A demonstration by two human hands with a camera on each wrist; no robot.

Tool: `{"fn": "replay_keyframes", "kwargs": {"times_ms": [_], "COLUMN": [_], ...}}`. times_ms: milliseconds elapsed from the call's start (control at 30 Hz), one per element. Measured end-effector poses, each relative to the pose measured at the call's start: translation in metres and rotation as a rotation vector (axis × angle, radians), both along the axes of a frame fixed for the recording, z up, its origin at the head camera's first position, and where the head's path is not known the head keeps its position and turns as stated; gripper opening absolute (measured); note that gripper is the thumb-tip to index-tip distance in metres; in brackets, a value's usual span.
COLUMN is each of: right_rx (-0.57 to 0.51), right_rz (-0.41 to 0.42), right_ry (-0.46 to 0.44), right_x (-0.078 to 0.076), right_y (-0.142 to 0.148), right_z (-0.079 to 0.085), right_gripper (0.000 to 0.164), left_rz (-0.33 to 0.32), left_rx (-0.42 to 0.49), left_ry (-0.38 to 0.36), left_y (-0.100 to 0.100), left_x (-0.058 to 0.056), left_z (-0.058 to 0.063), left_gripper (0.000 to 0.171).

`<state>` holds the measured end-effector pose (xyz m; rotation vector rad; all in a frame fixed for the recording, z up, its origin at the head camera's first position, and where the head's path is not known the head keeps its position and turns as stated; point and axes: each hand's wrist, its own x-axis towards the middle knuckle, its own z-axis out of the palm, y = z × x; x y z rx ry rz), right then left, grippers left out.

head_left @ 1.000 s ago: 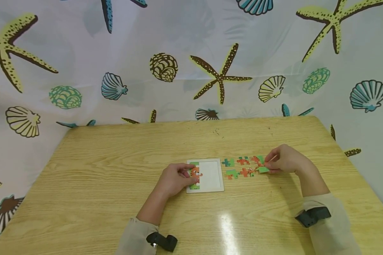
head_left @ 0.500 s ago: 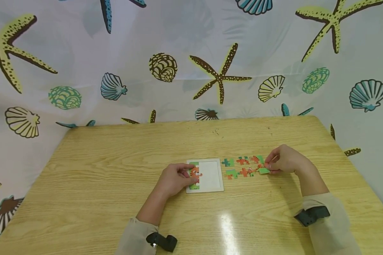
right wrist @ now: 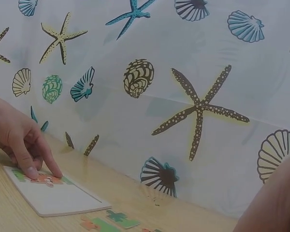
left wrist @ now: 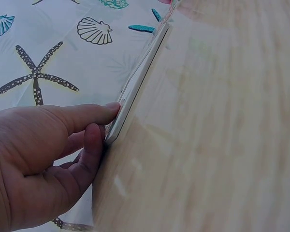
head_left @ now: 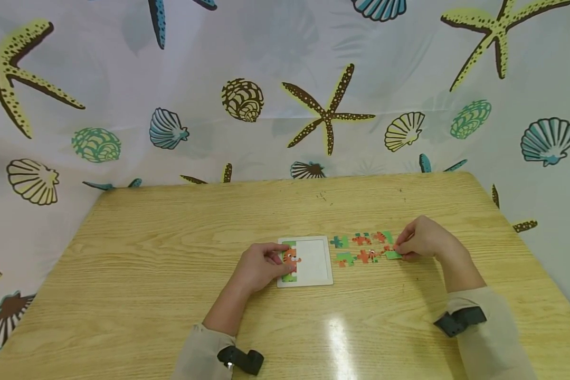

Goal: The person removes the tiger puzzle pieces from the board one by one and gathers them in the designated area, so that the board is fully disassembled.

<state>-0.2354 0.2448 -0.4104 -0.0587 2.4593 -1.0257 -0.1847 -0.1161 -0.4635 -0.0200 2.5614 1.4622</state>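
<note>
In the head view my left hand holds the left edge of a white puzzle tray, its thumb and index finger lying over a column of fitted pieces with a tiger face. The left wrist view shows that hand at the tray's edge, the tray seen edge-on. To the right, my right hand pinches a green-and-orange puzzle piece at the end of the lower row, close over the table; its fingertips partly hide the piece. In the right wrist view only part of the right hand shows.
Loose puzzle pieces lie in two rows between tray and right hand, among them a teal-green piece, an orange piece and a green piece. The wooden table meets a patterned curtain behind.
My right hand has shifted very slightly, and the pinched piece has moved a little to the right and nearer, apart from the upper row. The left hand and tray stay put.
</note>
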Motion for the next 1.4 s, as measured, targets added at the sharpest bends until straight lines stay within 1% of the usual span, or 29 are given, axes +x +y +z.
{"fn": "replay_keyframes", "kwargs": {"times_ms": [333,533,633,733,833,1000,1167,1300,1400], "right_rx": [0.112,0.132,0.135,0.099,-0.003,-0.147,-0.208,-0.24,-0.248], "right_rz": [-0.039,-0.038,-0.023,-0.005,-0.011,-0.002,0.025,0.063,0.073], "right_ry": [0.039,0.037,0.048,0.062,0.042,0.002,-0.013,0.004,0.014], "right_x": [0.003,0.004,0.005,0.005,0.004,0.001,-0.002,-0.007,-0.009], "right_y": [-0.007,-0.006,-0.002,0.002,0.004,0.005,0.004,-0.002,-0.006], "right_z": [0.002,0.002,0.003,0.005,0.005,0.003,0.002,-0.002,-0.006], "right_gripper": [0.01,0.011,0.015,0.021,0.025,0.025,0.028,0.032,0.035], "left_rz": [0.0,0.002,0.003,0.0,-0.004,-0.004,-0.005,0.013,0.016], "left_rx": [0.019,0.019,0.005,-0.008,-0.007,-0.009,-0.018,-0.032,-0.035], "left_ry": [-0.002,-0.008,-0.009,-0.003,0.006,0.009,0.005,-0.008,-0.018], "left_y": [0.0,0.001,0.002,0.002,0.002,0.002,0.003,0.002,0.001], "left_x": [0.001,0.001,0.001,0.002,0.001,0.001,0.0,-0.001,-0.002], "left_z": [-0.001,-0.001,-0.001,-0.001,-0.001,-0.002,0.0,0.001,0.0], "left_gripper": [0.041,0.04,0.045,0.053,0.058,0.059,0.06,0.06,0.06]}}
